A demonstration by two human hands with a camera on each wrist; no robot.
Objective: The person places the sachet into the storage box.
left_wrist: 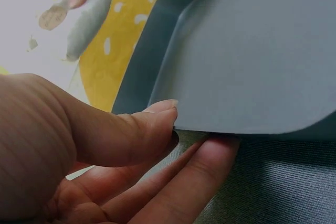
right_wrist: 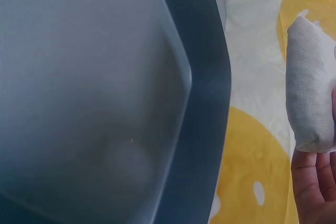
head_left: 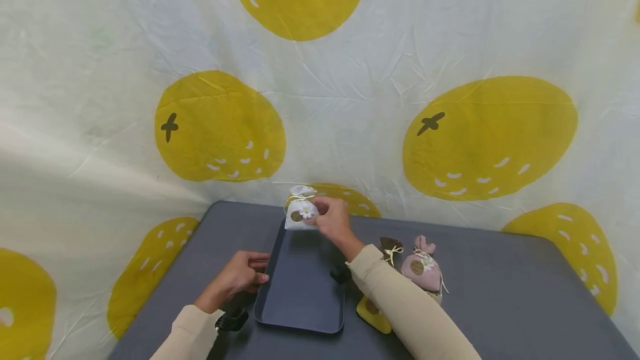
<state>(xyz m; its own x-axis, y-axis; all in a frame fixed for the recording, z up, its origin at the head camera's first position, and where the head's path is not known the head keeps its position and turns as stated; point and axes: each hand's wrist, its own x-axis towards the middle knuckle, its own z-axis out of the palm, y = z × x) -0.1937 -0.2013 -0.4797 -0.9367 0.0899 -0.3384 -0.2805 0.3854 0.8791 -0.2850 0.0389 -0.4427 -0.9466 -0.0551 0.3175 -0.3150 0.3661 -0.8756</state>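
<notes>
In the head view my right hand (head_left: 334, 220) grips a small white drawstring pouch (head_left: 296, 223) by its side, held over the far end of a dark tray (head_left: 305, 293). The pouch has a brown round label, a white flower and a cord tied at its neck. In the right wrist view the pouch (right_wrist: 310, 87) shows its plain cloth side, fingers beneath it. My left hand (head_left: 241, 272) is at the tray's left edge; in the left wrist view its thumb (left_wrist: 142, 135) lies at the rim and fingertips touch from below.
Right of the tray, partly behind my right sleeve, are a pink pouch (head_left: 422, 271), a dark brown pouch (head_left: 390, 246) and a yellow pouch (head_left: 375, 321). The grey table (head_left: 510, 293) meets a white curtain (head_left: 345, 126) with yellow fruit prints.
</notes>
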